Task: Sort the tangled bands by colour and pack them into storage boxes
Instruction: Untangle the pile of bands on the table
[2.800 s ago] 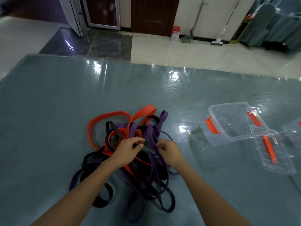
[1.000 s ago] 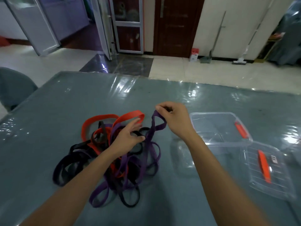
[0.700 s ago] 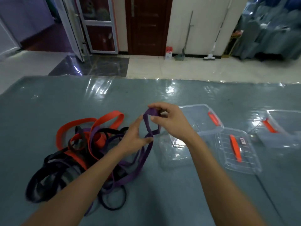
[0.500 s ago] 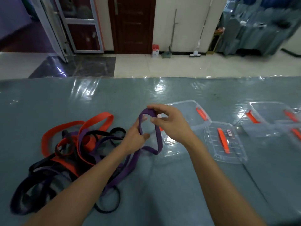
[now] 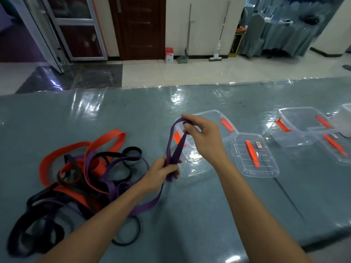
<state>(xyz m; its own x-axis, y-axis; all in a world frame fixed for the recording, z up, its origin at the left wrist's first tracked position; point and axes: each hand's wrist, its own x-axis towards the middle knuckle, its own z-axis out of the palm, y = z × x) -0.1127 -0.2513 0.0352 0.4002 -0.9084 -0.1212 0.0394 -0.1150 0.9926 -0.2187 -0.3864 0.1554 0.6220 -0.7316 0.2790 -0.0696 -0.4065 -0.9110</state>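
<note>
I hold a purple band (image 5: 173, 147) between both hands above the grey-blue surface (image 5: 199, 205). My right hand (image 5: 204, 137) pinches the top of its loop, fingers (image 5: 190, 118) curled over the fold with the thumb beneath. My left hand (image 5: 161, 172) grips the band lower down, where the two strands come together and look twisted once. The band is flat, matte and wide, deep violet, and its free length runs down from my left hand and back along the surface toward the tangle (image 5: 79, 177).

That tangle lies at my left: broad orange bands (image 5: 102, 143) looping on top, thinner black bands (image 5: 131, 150) and more purple ones threaded through them. Whether the band I hold is still caught in the pile I cannot tell, since my left forearm hides the place where they meet.

Just behind my right hand stands an open clear storage box (image 5: 226, 118) with orange latches. Its lid (image 5: 254, 154) lies flat beside it, an orange handle on top. Further right sits a second clear box (image 5: 302, 124), with another lid (image 5: 336, 149) touching its near side.
</note>
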